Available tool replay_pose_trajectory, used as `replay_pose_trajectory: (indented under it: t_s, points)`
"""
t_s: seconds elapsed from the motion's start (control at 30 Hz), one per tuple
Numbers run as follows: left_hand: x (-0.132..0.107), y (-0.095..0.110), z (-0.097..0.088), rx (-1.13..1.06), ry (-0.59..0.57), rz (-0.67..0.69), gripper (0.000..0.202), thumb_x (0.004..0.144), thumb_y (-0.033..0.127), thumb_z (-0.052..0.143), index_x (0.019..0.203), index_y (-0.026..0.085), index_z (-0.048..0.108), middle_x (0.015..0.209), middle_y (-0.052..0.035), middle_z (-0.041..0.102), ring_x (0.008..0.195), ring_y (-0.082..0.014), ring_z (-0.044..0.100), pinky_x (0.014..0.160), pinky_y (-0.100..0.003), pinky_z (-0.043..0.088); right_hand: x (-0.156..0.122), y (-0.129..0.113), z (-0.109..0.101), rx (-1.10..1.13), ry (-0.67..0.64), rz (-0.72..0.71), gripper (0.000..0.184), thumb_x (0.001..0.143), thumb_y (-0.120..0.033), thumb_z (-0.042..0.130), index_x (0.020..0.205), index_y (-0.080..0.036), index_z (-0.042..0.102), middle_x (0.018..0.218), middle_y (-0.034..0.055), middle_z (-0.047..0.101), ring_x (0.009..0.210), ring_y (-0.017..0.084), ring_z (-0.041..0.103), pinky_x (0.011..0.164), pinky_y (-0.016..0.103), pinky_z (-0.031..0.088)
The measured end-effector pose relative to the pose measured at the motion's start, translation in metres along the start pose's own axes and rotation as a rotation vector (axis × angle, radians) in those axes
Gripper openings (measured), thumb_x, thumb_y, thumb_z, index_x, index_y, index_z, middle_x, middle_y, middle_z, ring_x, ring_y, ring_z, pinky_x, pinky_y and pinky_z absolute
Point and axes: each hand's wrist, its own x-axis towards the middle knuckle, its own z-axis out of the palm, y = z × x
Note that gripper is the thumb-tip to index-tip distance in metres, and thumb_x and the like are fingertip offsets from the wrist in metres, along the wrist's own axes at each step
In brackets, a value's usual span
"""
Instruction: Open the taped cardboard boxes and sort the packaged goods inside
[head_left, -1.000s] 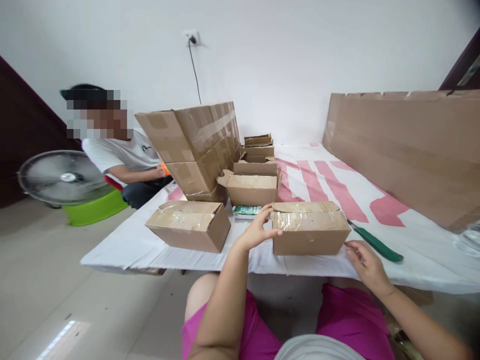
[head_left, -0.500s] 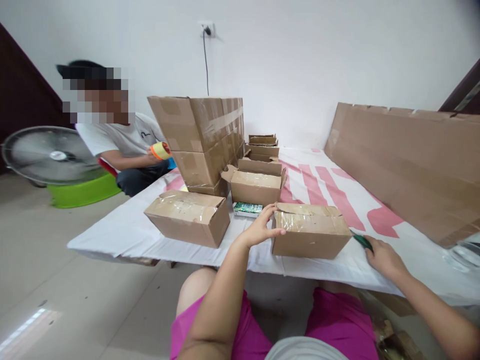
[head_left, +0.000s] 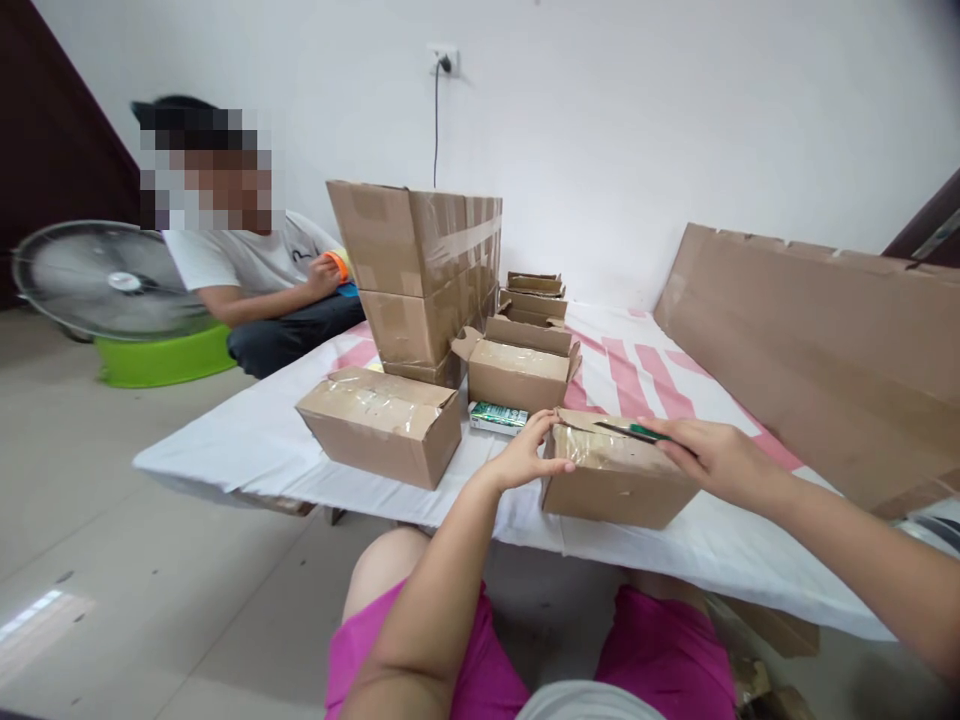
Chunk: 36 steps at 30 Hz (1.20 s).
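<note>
The green knife (head_left: 645, 432) is pinched by the fingers of the right hand (head_left: 716, 458). Below them, the brown box (head_left: 611, 492) is touched at its left end by the left hand (head_left: 521, 460), thumb and fingers spread. Past those, a green packet (head_left: 496, 417) is seen; to their left, another box (head_left: 382, 430) is set on the desk (head_left: 240, 445).

The person wears loose shorts (head_left: 664, 650) in one vivid magenta, the cloth softly creased and each leg wide at the hem. A rounded strip of a light grey top (head_left: 589, 703) shows at the lower edge of the view (the rest lies out of frame). The left knee (head_left: 381, 572) is bare and rounded. The left forearm (head_left: 439, 600), with a crease near the elbow, and the right forearm (head_left: 847, 535) are both bare, as are the left grip (head_left: 527, 455) and right grip (head_left: 712, 458), plain five-fingered hands.
</note>
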Motion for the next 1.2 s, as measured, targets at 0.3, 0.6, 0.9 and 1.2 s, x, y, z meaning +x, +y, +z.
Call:
replay_pose_trajectory:
  t_s: [0.3,0.6,0.9,1.2]
  points:
    - [-0.004,0.001,0.003,-0.026,0.031,0.051,0.07,0.071,0.042,0.078,0.131,0.026,0.047,0.145,-0.0107,0.041,0.132,-0.0293,0.043,0.102,-0.044,0.044,0.04,-0.018,0.014,-0.312,-0.112,-0.121,0.032,0.093,-0.024,0.049,0.122,-0.028,0.063,0.085,0.0023,0.072,0.07,0.015,0.066,0.056,0.025,0.044]
    - [-0.002,0.002,0.001,-0.031,0.021,0.014,0.062,0.068,0.039,0.078,0.122,0.025,0.05,0.14,-0.0113,0.042,0.129,-0.0293,0.045,0.099,-0.045,0.045,0.023,-0.004,-0.011,-0.337,-0.243,-0.106,0.032,0.093,-0.026,0.046,0.12,-0.029,0.064,0.078,0.0015,0.069,0.063,0.016,0.063,0.052,0.026,0.035]
    - [-0.004,0.004,0.0,-0.032,0.015,0.021,0.063,0.069,0.039,0.078,0.124,0.026,0.051,0.141,-0.0111,0.043,0.13,-0.0285,0.045,0.101,-0.043,0.045,-0.01,0.045,-0.019,-0.279,-0.343,0.065,0.027,0.088,-0.033,0.052,0.107,-0.033,0.071,0.073,0.0018,0.07,0.06,0.02,0.064,0.049,0.029,0.037]
    - [0.0,-0.002,0.002,-0.021,0.041,0.07,0.069,0.071,0.043,0.077,0.13,0.023,0.048,0.141,-0.0117,0.044,0.132,-0.0287,0.044,0.111,-0.046,0.037,-0.092,0.101,0.032,-0.149,0.198,0.608,0.044,0.088,-0.045,0.044,0.118,-0.02,0.064,0.116,0.0121,0.069,0.099,0.028,0.066,0.079,0.041,0.053]
